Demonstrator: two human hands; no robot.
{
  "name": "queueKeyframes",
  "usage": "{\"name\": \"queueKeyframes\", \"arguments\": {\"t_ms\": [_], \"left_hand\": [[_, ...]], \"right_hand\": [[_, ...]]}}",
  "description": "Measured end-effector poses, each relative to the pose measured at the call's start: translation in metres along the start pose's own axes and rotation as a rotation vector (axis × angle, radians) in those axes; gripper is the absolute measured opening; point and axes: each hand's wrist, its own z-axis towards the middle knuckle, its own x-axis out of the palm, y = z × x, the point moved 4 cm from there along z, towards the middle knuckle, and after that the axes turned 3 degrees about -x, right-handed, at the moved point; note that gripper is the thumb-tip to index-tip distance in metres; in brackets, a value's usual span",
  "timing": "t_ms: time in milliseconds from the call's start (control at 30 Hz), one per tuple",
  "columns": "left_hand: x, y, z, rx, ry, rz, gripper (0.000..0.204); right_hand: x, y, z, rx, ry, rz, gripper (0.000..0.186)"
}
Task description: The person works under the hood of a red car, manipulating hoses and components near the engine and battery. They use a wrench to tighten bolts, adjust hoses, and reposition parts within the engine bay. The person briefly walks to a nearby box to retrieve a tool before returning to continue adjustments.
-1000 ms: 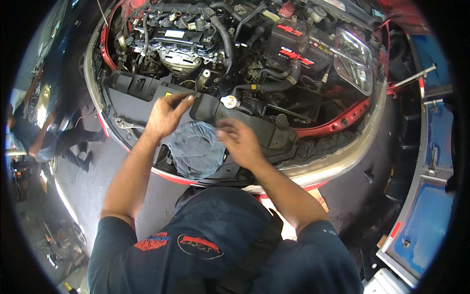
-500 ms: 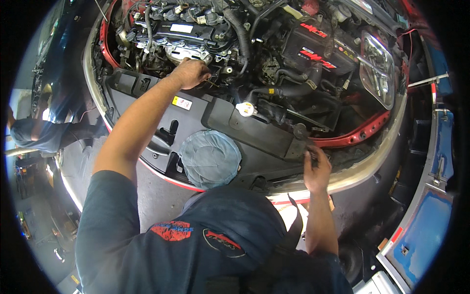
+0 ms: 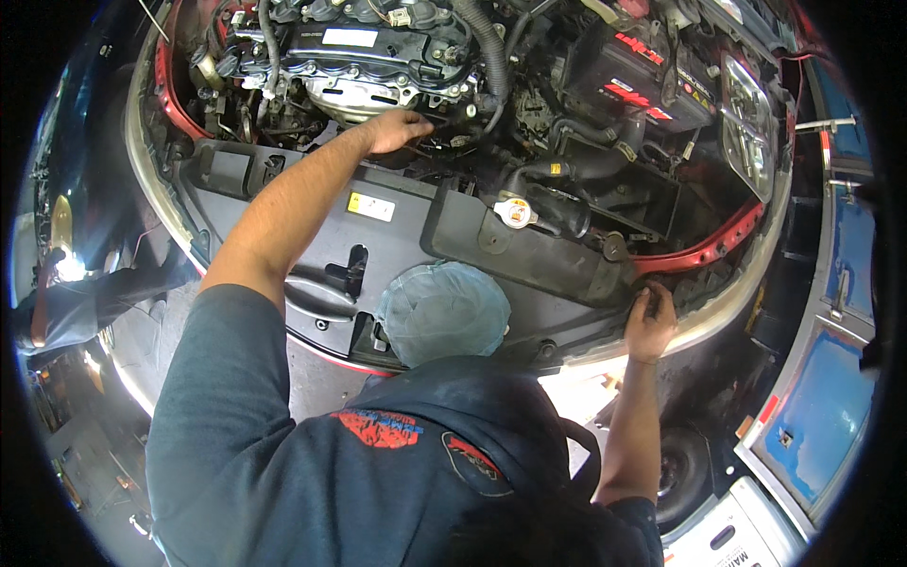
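Observation:
My left hand (image 3: 402, 130) reaches over the front of the engine bay, just below the metal shield (image 3: 350, 98) on the front of the engine (image 3: 331, 59). Its thumb and fingers are drawn together; whatever is between them is too small to tell. My right hand (image 3: 652, 319) is at the right end of the black plastic front cover (image 3: 402, 233), by the red body edge. Its fingers curl together there, and what they grip is hidden. A white-topped radiator cap (image 3: 515, 213) sits between the hands.
A round light blue cloth piece (image 3: 442, 314) lies on the cover in front of me. The black battery (image 3: 635, 80) and a metal tray (image 3: 751, 132) are at the far right. A blue-panelled cabinet (image 3: 822, 411) stands right; another person's arm (image 3: 90, 307) shows at left.
My left hand has moved off the metal shield, lower and to the right relative to the engine. My right hand stays near the cover's right end. The view has shifted.

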Motion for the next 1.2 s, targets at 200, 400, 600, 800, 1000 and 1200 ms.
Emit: {"name": "queueKeyframes", "arguments": {"t_ms": [200,400,600,800,1000,1200], "left_hand": [[-0.001,-0.008,-0.003,-0.051,0.086,-0.130,0.078],[0.005,0.003,0.004,0.010,0.135,-0.105,0.067],[0.003,0.009,0.006,0.082,-0.086,0.021,0.054],[-0.001,-0.005,-0.005,0.120,-0.045,-0.060,0.050],[-0.005,-0.016,-0.021,-0.014,-0.057,-0.206,0.041],[-0.009,-0.019,-0.028,0.002,-0.025,-0.266,0.053]], "right_hand": [[0.002,0.005,0.002,0.026,-0.012,-0.009,0.012],[0.004,-0.001,0.001,0.052,-0.002,0.024,0.013],[0.007,-0.007,-0.001,0.020,-0.008,0.009,0.013],[0.007,-0.006,0.000,-0.044,-0.046,0.005,0.013],[0.005,-0.002,0.000,0.003,-0.022,0.014,0.014],[0.006,-0.003,0.000,0.027,-0.012,-0.022,0.014]]}}
